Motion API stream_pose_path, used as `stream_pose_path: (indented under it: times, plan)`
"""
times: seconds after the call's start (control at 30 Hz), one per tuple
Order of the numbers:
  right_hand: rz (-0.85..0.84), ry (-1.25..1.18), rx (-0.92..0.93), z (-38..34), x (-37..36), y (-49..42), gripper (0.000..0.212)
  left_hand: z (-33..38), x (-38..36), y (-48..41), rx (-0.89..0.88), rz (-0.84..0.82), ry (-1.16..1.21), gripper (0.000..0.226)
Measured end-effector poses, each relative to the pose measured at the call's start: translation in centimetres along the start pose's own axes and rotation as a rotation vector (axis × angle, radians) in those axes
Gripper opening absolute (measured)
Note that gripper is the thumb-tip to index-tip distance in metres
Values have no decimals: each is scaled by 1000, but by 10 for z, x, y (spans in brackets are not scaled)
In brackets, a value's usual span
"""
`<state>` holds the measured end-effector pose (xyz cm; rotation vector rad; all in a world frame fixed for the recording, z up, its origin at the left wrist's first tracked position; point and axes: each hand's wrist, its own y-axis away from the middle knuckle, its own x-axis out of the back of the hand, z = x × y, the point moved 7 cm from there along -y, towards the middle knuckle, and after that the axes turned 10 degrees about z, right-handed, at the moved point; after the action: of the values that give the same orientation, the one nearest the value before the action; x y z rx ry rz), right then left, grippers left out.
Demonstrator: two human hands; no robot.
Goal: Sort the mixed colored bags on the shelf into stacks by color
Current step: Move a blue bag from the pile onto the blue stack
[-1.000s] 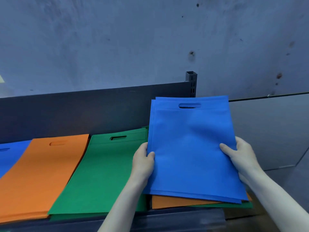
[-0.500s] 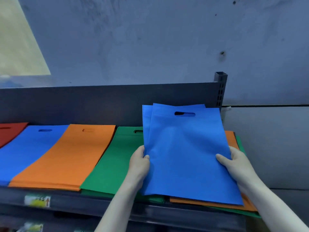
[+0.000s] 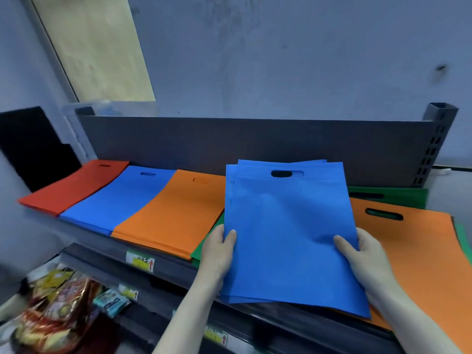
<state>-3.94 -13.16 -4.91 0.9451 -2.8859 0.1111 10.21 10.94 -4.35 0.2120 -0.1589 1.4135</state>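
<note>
Holding up a thin bundle of blue bags (image 3: 288, 233) over the front of the shelf (image 3: 178, 270), tipped back a little, with the handle hole at the far end. Pinched on its left edge by the left hand (image 3: 219, 247), thumb lying on top and fingers tucked underneath. Pinched the same way on its right edge by the right hand (image 3: 362, 254), thumb pointing in across the cloth. Both hands well apart, with bare forearms reaching up from the bottom of the view.

Made of soft, flat cloth with a dull, slightly fuzzy look. Shaped like tall rectangles, with a rounded slot cut near the top. Not lined up neatly, with a few edges peeking out at the top left corner.

Lying flat in a row on the shelf, from the left: a red stack (image 3: 76, 187), a blue stack (image 3: 120, 198), an orange stack (image 3: 176, 210), then a sliver of a green stack (image 3: 207, 245) just beside the left hand, mostly hidden behind the held bundle. Over on the right, partly under the bundle, a big orange bag (image 3: 413, 256) on a mixed pile, with a green bag (image 3: 398, 198) sticking out behind it.

Behind it all, a smooth dark grey back panel (image 3: 255, 144) and a metal post (image 3: 434, 149) with holes. Down below, shiny snack packets (image 3: 58, 297), too blurred to read
</note>
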Motion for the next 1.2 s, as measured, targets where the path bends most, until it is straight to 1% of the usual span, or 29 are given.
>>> stream_pose_path:
  times: [0.07,0.13,0.33,0.47,0.57,0.7,0.83,1.07,1.2]
  plan:
    - [2,6,11,-3,-15,6,6,-5,17,-2,-11,27,6,13]
    - [-6,39,22,-8,-34,13,6,-12,36,-6,-26,56,-6,12]
    - [-44,55,23,-26,-107,41,12,-23,109,-27,-45,109,-23,19]
    - [-95,71,37,-41,-171,68,18,-34,177,-48,-47,170,25,21]
    - [-144,100,46,-48,-221,91,18,-44,228,-63,-45,204,78,28]
    - [-134,99,81,-57,-277,114,20,-61,286,-83,-30,203,78,26]
    - [-128,82,62,-57,-326,132,17,-74,335,-105,-43,211,60,28]
    - [-152,101,8,-58,-385,142,17,-88,381,-137,-32,234,26,32]
    - [-165,107,-10,-56,-411,137,18,-99,394,-159,-28,262,3,28]
